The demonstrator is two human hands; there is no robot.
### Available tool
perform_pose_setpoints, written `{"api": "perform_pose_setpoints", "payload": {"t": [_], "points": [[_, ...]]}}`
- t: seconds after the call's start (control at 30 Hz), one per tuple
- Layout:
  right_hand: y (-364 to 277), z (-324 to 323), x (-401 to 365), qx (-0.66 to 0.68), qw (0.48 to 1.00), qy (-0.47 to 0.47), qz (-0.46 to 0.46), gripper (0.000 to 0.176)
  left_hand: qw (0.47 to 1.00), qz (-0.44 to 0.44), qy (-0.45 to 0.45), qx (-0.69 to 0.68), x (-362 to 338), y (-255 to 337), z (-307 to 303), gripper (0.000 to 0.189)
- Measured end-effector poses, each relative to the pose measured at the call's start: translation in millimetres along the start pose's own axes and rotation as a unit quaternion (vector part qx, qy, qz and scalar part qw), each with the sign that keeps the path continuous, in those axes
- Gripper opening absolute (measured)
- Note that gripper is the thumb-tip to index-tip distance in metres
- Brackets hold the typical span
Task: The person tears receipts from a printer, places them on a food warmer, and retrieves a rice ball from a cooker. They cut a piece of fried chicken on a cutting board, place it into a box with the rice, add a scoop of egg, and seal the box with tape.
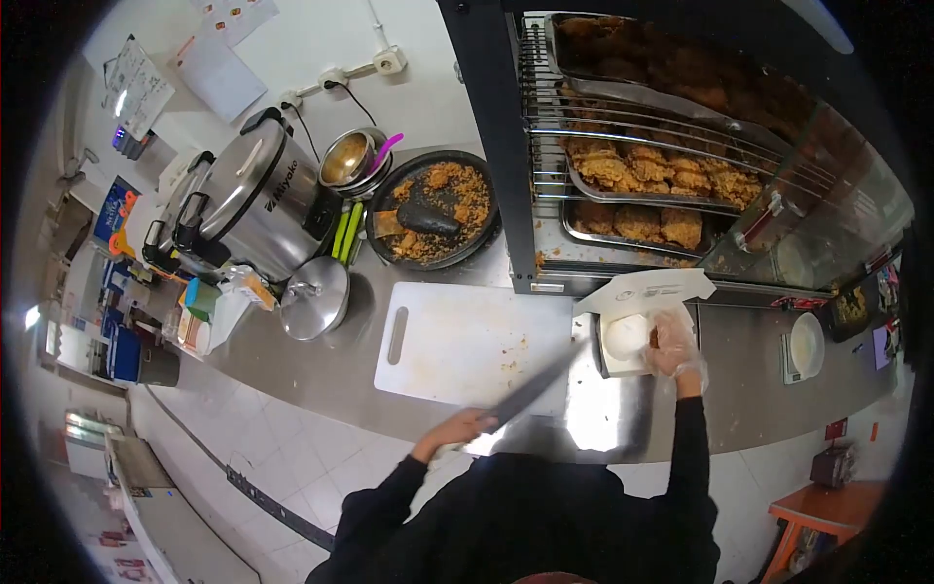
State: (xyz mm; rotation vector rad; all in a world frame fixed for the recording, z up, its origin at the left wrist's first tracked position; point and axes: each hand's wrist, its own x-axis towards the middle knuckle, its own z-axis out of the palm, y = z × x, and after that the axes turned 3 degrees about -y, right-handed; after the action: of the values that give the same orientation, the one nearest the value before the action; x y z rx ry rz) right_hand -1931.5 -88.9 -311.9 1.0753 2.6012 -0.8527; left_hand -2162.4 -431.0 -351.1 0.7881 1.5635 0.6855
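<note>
Item: open box (628, 308), on the counter (744, 380); lid (654, 286) raised at twelve o'clock. Contents: white mound (625, 337) at nine, brown piece (654, 338) at three.
Handling, in my judgement: settle the piece gently, keep the knife (537, 383) off the box.
My right hand (673, 346): gloved, fingers curled closely on the brown piece.
My left hand (463, 428): fingers clenched round the knife handle, at eight o'clock.
Cutting board (443, 336): nine o'clock, under the slanting blade.
Display cabinet (486, 127), fried pieces (637, 173) inside: twelve o'clock.

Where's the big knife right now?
In the head view, the knife is in the left hand, slanting over the right end of the white cutting board, its tip toward the open box.
</note>
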Motion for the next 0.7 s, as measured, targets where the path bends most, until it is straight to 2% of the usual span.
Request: {"api": "perform_pose_setpoints", "payload": {"t": [0.03, 0.07, 0.1, 0.13, 0.17, 0.2, 0.27, 0.3, 0.33, 0.37, 0.4, 0.43, 0.47, 0.5, 0.53, 0.57, 0.6, 0.7], "points": [[-1.0, 21.0, 1.9, -0.079, 0.978, 0.19, -0.036, 0.058, 0.996, -0.003, 0.084, -0.043, -8.4, -39.6, -13.7, 0.042], [-5.9, 37.1, 1.2, -0.153, 0.913, 0.372, -0.071, 0.058, 0.986, -0.056, 0.145, -0.059, -22.9, -38.5, -31.1, 0.04], [-32.3, 47.9, -1.2, 0.066, 0.894, 0.421, -0.138, 0.062, 0.969, -0.111, 0.206, -0.076, -35.3, -34.0, -44.9, 0.039], [-64.4, 60.5, -5.0, 0.281, 0.827, 0.445, -0.197, 0.065, 0.968, -0.113, 0.208, -0.078, -37.8, -44.2, -57.2, 0.039], [-79.1, 79.5, -9.4, 0.126, 0.878, 0.42, -0.193, 0.069, 0.95, -0.085, 0.289, -0.082, -35.2, -59.9, -68.9, 0.039], [-91.4, 100.9, -10.6, -0.032, 0.905, 0.383, -0.184, 0.073, 0.925, -0.057, 0.367, -0.084, -34.4, -69.2, -74.7, 0.039], [-126.3, 132.2, -1.7, 0.188, 0.889, 0.302, -0.287, 0.079, 0.922, -0.051, 0.372, -0.094, -22.3, -62.2, -66.8, 0.04], [-137.3, 144.1, 7.4, 0.189, 0.889, 0.3, -0.289, 0.079, 0.92, -0.043, 0.376, -0.103, -11.9, -56.4, -59.0, 0.041], [-145.8, 154.7, 17.3, 0.13, 0.937, 0.234, -0.223, 0.08, 0.93, -0.082, 0.353, -0.066, -1.5, -46.9, -46.8, 0.045], [-153.4, 160.4, 23.3, 0.066, 0.972, 0.163, -0.156, 0.08, 0.94, -0.066, 0.334, -0.024, 4.2, -34.3, -30.6, 0.048], [-163.0, 160.8, 26.3, 0.064, 0.972, 0.16, -0.161, 0.08, 0.957, -0.087, 0.274, -0.044, 15.2, -34.5, -14.2, 0.05], [-173.0, 159.3, 29.2, 0.081, 0.975, 0.14, -0.154, 0.081, 0.958, -0.071, 0.277, -0.021, 18.2, -19.2, 6.9, 0.048], [-180.4, 157.7, 30.9, 0.098, 0.977, 0.122, -0.145, 0.081, 0.962, -0.095, 0.24, -0.092, 28.4, -25.4, 23.6, 0.047], [-183.8, 158.1, 26.5, 0.079, 0.975, 0.132, -0.161, 0.082, 0.959, -0.088, 0.245, -0.112, 27.1, -16.7, 39.4, 0.047], [-183.1, 166.5, 25.9, 0.085, 0.965, 0.159, -0.189, 0.084, 0.968, -0.125, 0.213, -0.049, 25.9, -11.3, 44.5, 0.046], [-184.5, 176.9, 23.6, 0.102, 0.968, 0.157, -0.169, 0.086, 0.972, -0.097, 0.214, -0.006, 28.8, -15.8, 52.7, 0.044], [-190.1, 178.2, 16.6, 0.117, 0.97, 0.153, -0.149, 0.088, 0.964, -0.043, 0.26, -0.044, 45.4, -42.6, 67.5, 0.038], [-199.4, 175.6, 3.9, 0.157, 0.966, 0.166, -0.12, 0.089, 0.969, -0.03, 0.232, -0.084, 47.4, -54.9, 72.5, 0.03]]}}
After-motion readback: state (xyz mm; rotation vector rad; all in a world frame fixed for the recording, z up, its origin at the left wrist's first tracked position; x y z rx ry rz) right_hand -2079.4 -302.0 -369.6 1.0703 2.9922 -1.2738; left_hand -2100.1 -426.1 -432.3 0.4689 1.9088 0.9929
